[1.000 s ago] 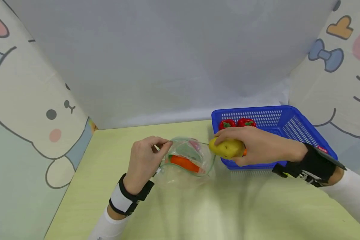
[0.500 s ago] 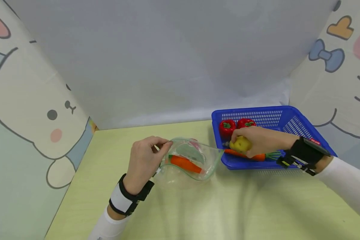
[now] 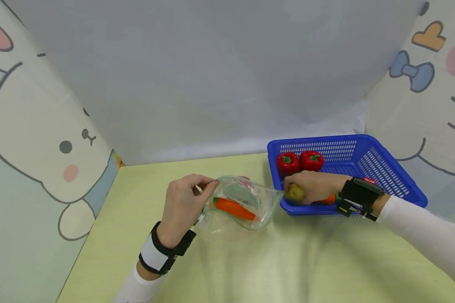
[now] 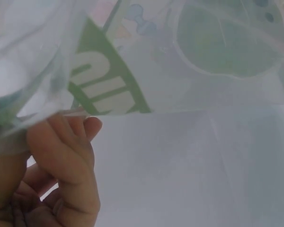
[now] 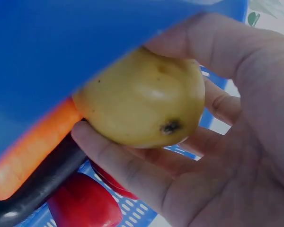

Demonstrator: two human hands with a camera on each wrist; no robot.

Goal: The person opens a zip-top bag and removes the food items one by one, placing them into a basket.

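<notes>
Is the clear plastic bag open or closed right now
Open. The left hand pinches the clear plastic bag by its rim, its mouth gapes toward the basket, and a carrot lies inside.

Inside the basket [image 3: 398, 179], the right hand [image 3: 312, 188] covers most of the potato [image 3: 295, 192] and all but an orange sliver of a carrot [image 3: 327, 199]. Another carrot [image 3: 235, 208] shows only dimly through the crumpled bag [image 3: 242, 202] (its printing unreadable). The left wrist view is filled by blurred plastic.
</notes>
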